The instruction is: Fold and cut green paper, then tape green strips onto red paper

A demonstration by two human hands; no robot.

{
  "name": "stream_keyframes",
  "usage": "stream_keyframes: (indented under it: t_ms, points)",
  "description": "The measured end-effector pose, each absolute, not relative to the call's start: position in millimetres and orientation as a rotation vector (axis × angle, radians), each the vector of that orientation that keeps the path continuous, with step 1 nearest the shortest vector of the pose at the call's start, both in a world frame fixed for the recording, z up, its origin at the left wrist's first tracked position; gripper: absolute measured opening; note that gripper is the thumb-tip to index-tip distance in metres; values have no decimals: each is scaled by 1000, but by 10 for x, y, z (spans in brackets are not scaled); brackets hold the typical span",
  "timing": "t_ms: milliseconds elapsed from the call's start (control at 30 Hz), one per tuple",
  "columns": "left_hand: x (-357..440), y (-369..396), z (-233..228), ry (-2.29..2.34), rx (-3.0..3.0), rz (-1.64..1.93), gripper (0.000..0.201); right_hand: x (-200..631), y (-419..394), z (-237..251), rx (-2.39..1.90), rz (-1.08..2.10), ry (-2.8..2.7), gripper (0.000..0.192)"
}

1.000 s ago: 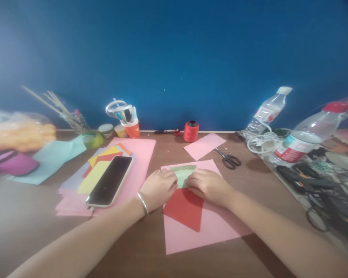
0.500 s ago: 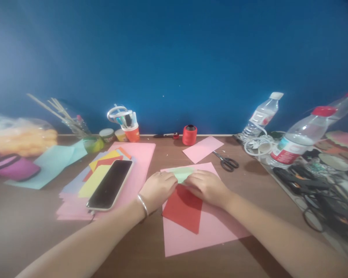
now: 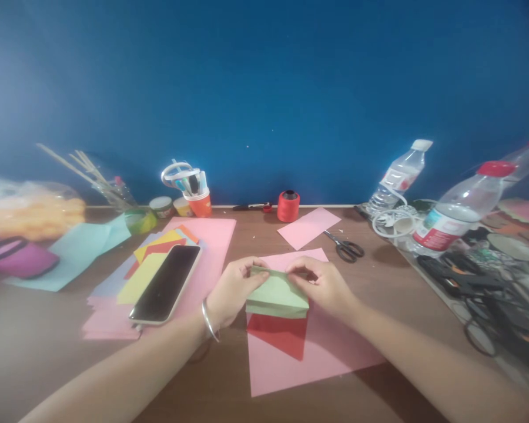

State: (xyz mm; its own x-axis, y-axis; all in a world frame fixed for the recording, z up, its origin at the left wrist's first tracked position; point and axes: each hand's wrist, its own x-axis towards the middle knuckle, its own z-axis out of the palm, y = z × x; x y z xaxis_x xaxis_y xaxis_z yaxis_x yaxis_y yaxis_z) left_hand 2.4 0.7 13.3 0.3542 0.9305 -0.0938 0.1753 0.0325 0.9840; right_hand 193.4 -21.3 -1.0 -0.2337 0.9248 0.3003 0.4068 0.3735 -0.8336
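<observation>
Pale-green folded rectangular paper (image 3: 277, 295), lower-center frame, pinched by left hand (image 3: 233, 291) and right hand (image 3: 328, 286), might crease crooked if either slips.

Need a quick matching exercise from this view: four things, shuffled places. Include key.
Things
1. Light green folded paper
2. Flat red paper sheet
3. Dark-screened phone with pale edges
4. Red cylindrical thread spool

Places
A. On a stack of coloured paper
B. Upright on the table, near the blue wall
C. Held by the left hand and right hand
D. On the large pink paper sheet

Pairs: 1-C, 2-D, 3-A, 4-B
</observation>
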Motion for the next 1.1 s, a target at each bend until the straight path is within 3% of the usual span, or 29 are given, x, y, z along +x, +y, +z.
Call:
stream_keyframes:
  t_ms: [233, 500, 833, 1100]
  points:
    - [9, -5, 163, 982, 1325, 725, 13, 1972, -217, -30, -930, 489, -2156, 19]
    - [49, -23, 100, 1145, 1696, 797, 10, 1804, -250, 89, -1273, 955, -1799, 13]
    - [2, 3, 97, 1174, 1632, 791, 13, 1992, -114, 100, -1331, 1234, -1595, 15]
    - [-14, 28, 21, 1073, 1596, 785, 23, 2116, -35, -12, -1262, 1147, -1570, 11]
